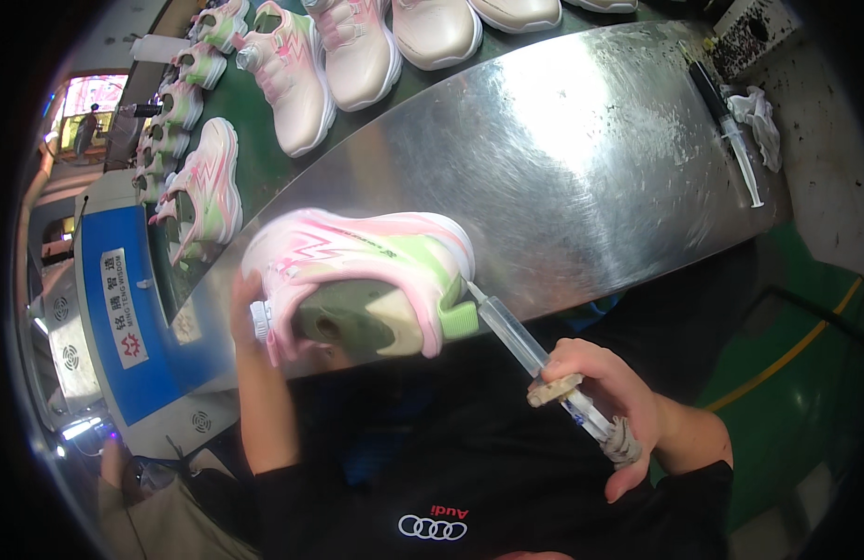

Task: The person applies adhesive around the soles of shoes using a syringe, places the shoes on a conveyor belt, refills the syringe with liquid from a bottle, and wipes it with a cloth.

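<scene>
Left hand (pixel 248 322): I grip the pink-and-green sneaker (pixel 357 280) at nine o'clock.
Right hand (pixel 611 401): wrapped around the clear plastic syringe (pixel 534 357).
Advice: I'd keep its tip tight against the heel seam, squeezing slowly.

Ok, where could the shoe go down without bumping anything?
The metal table is bare between the held shoe and the spare syringe with the rag at its right end. The green belt behind is crowded with shoes.
</scene>
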Tool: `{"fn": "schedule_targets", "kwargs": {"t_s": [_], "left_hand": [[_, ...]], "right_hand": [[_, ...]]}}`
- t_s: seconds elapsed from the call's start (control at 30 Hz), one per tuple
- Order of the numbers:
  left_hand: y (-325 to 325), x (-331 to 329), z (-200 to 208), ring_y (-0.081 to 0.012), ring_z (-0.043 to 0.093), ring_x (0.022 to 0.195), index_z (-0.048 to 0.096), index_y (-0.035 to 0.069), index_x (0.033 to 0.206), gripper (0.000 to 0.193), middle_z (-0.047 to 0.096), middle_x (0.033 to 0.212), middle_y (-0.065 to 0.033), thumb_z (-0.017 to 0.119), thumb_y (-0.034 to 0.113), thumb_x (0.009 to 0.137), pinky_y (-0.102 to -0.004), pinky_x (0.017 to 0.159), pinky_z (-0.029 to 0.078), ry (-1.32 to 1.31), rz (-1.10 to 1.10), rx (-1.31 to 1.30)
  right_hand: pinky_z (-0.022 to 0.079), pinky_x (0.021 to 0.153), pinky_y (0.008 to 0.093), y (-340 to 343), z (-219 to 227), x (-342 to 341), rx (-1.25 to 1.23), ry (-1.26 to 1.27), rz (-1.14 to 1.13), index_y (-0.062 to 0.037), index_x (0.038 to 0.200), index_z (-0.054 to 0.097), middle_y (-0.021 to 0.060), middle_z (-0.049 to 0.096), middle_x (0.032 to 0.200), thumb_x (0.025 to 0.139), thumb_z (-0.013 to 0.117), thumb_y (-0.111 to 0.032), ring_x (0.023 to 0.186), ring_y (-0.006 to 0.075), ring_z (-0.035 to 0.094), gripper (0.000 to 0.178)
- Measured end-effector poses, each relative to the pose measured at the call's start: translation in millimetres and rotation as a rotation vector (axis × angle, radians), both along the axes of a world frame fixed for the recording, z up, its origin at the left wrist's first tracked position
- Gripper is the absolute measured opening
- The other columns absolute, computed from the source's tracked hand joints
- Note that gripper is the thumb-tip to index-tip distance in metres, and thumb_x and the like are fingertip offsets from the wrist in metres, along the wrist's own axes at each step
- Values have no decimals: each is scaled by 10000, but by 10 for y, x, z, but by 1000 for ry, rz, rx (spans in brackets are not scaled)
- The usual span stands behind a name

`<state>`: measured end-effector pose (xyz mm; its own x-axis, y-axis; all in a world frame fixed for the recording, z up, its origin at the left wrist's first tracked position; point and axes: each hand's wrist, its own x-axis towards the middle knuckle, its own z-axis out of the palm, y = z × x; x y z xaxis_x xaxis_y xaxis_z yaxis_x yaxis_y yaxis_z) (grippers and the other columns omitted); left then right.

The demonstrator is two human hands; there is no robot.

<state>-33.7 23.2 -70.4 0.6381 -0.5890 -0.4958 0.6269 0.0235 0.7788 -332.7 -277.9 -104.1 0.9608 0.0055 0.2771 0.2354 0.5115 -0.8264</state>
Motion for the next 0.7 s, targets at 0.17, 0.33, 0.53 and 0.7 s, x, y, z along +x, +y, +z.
{"fn": "schedule_targets", "kwargs": {"t_s": [0.17, 0.33, 0.53, 0.7], "left_hand": [[85, -376, -1, -316, 499, 1149, 398, -41, 1270, 538, 492, 1244, -205, 443, 363, 919, -445, 946, 455, -372, 30, 197], [187, -707, 117, -273, 468, 1188, 250, 55, 1386, 668, 439, 1299, -157, 566, 73, 797, -386, 1013, 391, -242, 70, 173], [48, -1112, 195, -314, 548, 1116, 263, -54, 1356, 850, 471, 1270, -214, 754, 199, 710, -413, 969, 449, -24, 114, 118], [38, -1446, 117, -321, 473, 1207, 231, -50, 1373, 867, 435, 1315, -229, 735, 150, 696, -431, 1046, 357, 188, 46, -56]], "right_hand": [[371, 773, 264, 59, 31, 82, -113, 18, 12, -36, 1342, 351, 66, 454, 1174, 561, 830, -461, 954, 154, 443, 1009], [367, 764, 261, 147, 48, 90, -85, 57, -19, -22, 1334, 348, 75, 452, 1173, 560, 825, -471, 942, 151, 439, 1013], [363, 760, 257, 187, 117, 74, -119, 51, -46, 7, 1337, 328, 80, 449, 1163, 562, 822, -476, 930, 146, 435, 1038], [359, 769, 254, 184, 227, 52, -135, 53, -49, 32, 1338, 309, 96, 440, 1164, 558, 834, -453, 937, 140, 432, 1057]]}}
